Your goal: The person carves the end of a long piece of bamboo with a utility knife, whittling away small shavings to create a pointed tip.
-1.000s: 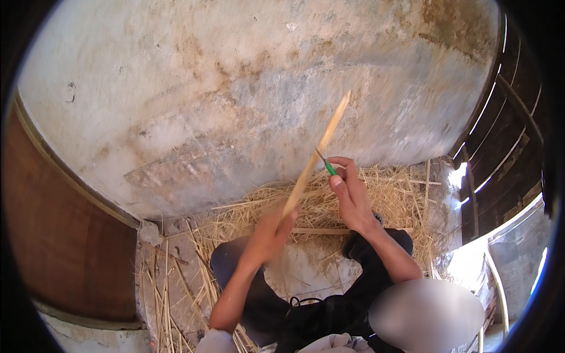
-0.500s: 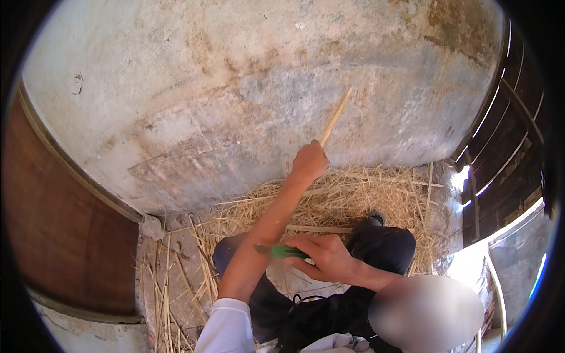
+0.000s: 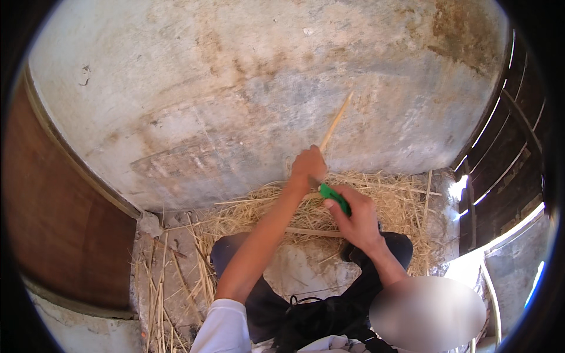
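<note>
My left hand (image 3: pixel 308 167) is stretched forward and closed around a long pale wooden stick (image 3: pixel 336 122) that points up and away toward the wall. My right hand (image 3: pixel 353 216) sits just behind and below it, gripping a small tool with a green handle (image 3: pixel 334 197). The tool's tip reaches the underside of my left hand; its blade is hidden there. Both hands hover over a heap of dry straw (image 3: pixel 388 200) on the ground in front of my knees.
A stained grey plaster wall (image 3: pixel 235 100) fills the view ahead. A brown wooden panel (image 3: pixel 53 235) stands at the left. Dark slatted woodwork (image 3: pixel 506 170) closes the right side. More straw stalks (image 3: pixel 159 294) lie on the concrete at lower left.
My left hand slid up the stick from its lower end and stayed extended. My right hand dropped back with the green tool, then came forward again to meet my left hand.
</note>
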The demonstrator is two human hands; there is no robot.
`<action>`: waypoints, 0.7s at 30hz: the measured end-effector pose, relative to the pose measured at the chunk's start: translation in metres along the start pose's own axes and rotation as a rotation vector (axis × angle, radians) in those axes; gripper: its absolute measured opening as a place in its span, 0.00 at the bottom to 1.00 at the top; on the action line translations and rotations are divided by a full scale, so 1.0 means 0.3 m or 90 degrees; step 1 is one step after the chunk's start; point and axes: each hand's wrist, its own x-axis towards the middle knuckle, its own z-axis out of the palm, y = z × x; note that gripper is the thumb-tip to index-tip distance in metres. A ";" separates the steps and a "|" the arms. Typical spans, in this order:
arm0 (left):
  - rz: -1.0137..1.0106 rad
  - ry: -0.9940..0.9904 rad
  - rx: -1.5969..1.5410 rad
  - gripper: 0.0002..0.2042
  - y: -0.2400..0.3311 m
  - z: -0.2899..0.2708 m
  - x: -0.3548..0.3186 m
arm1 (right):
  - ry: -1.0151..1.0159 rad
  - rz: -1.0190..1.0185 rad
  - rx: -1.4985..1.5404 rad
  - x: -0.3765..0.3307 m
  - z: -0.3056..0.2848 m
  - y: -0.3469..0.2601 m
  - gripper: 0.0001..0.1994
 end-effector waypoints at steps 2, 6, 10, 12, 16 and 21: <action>-0.082 -0.108 -0.221 0.15 0.079 -0.081 -0.042 | 0.024 0.029 0.004 0.030 -0.088 0.025 0.13; -0.121 -0.144 -0.550 0.20 0.054 -0.175 -0.267 | 0.038 0.086 0.046 0.114 -0.177 0.070 0.14; -0.189 -0.173 -0.713 0.24 0.129 -0.245 -0.512 | -0.031 -0.026 0.019 0.119 -0.205 0.102 0.13; -0.196 -0.214 -0.740 0.24 0.136 -0.277 -0.591 | -0.071 -0.068 -0.003 0.099 -0.195 0.078 0.13; -0.254 -0.201 -0.765 0.25 0.133 -0.332 -0.695 | -0.038 -0.078 -0.006 0.049 -0.167 0.046 0.17; -0.223 -0.137 -0.760 0.27 0.149 -0.343 -0.747 | -0.011 -0.097 -0.010 0.040 -0.177 0.053 0.16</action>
